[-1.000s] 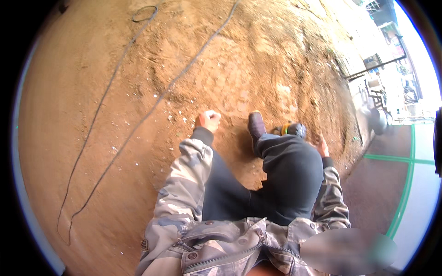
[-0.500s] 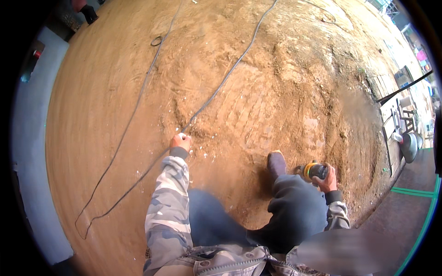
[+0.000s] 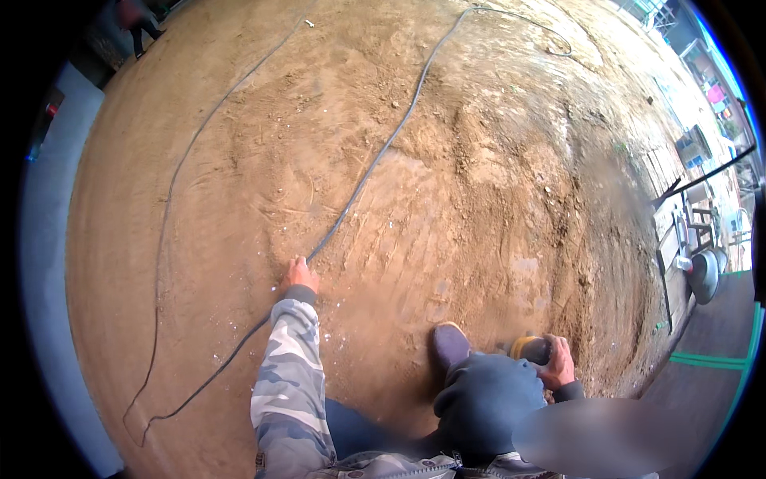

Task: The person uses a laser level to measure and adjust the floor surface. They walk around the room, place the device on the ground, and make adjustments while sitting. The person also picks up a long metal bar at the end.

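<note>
My left hand (image 3: pixel 302 277) is closed around a dark grey cable (image 3: pixel 357 194). From there the cable runs away over the dirt and also trails back to a bend at the lower left. At the right, beside my bent knee, my right hand (image 3: pixel 561 364) grips a yellow-and-black power tool (image 3: pixel 529 349) by its dark body. The tool's exact kind is hard to make out, and its near side is partly hidden by my knee and fingers. My shoe (image 3: pixel 452 343) rests on the dirt just left of the tool.
A thinner-looking cable stretch (image 3: pixel 169 199) lies along the left. A pale wall strip (image 3: pixel 60 239) borders the far left, where a person (image 3: pixel 137 24) stands at the back. Boards, a round grey pan-like object (image 3: pixel 705 276) and a dark panel with green tape (image 3: pixel 706 361) lie right.
The left cable stretch has shifted outward and its small loop is gone. My left hand still holds the cable. The view has tilted, placing my shoe and the tool lower in the picture.
</note>
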`<state>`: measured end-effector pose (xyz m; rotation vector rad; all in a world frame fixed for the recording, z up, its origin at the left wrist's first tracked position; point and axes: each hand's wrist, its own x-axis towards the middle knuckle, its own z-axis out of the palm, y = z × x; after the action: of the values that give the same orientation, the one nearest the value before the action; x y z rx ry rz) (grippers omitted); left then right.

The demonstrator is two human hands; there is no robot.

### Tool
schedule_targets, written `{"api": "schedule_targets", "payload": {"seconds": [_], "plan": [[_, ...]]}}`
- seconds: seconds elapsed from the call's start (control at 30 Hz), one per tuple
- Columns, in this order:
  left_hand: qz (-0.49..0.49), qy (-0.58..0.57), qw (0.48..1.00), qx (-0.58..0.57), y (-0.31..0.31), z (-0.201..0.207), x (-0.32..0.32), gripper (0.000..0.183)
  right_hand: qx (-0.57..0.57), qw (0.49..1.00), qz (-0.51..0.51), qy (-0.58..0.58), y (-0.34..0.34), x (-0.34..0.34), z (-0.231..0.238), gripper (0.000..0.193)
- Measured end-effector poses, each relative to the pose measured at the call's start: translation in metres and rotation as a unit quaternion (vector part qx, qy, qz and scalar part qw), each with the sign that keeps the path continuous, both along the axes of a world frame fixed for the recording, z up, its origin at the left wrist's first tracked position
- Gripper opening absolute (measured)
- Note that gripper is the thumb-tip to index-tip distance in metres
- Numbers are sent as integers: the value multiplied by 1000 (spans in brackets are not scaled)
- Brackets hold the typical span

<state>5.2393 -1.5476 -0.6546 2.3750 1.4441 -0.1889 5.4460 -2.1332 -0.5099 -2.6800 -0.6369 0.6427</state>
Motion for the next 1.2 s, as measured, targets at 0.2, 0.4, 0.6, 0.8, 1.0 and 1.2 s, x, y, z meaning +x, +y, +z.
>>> {"api": "schedule_targets", "payload": {"seconds": [0.2,0.4,0.6,0.8,1.0,1.2], "plan": [[-49,44,997,34,31,-13,14,20,64,991,119,14,123,117,29,72],[30,-2,992,122,118,50,24,18,140,952,256,-88,287,246,0,72],[46,-28,924,378,312,228,25,31,144,930,329,-82,470,331,7,74],[-8,-132,897,421,385,329,61,39,132,901,395,-122,608,371,6,76],[-34,-359,925,120,260,216,142,44,107,903,396,-128,635,400,-31,78],[-244,-426,837,-242,81,270,194,36,92,901,418,-77,667,388,-30,79]]}}
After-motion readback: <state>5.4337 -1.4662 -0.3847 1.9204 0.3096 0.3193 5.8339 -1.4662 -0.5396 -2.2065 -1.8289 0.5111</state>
